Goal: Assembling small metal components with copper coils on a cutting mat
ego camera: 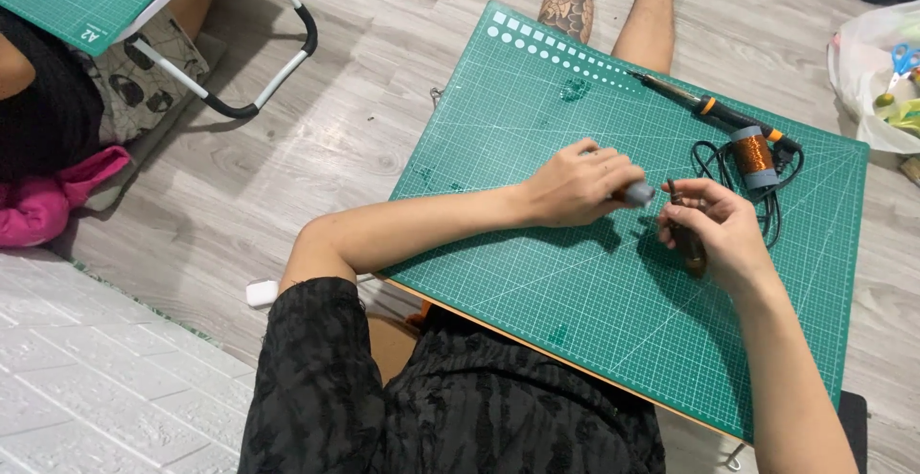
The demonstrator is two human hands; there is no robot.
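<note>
Small, light, stiff-looking dark part point(687, 241) pinched in closed right hand point(714, 230) over the green mat point(575, 292) — best gripped along its sides — left hand point(575, 186) curled shut round a grey-tipped tool point(637, 193), tip just beside it.

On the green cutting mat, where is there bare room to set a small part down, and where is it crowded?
Bare: the green cutting mat across its far-left stretch, between the dotted edge and the left hand, and the near strip between both forearms. Crowded: the far-right corner, where the orange-handled soldering iron, copper wire spool and black cord lie beside the right hand.
</note>
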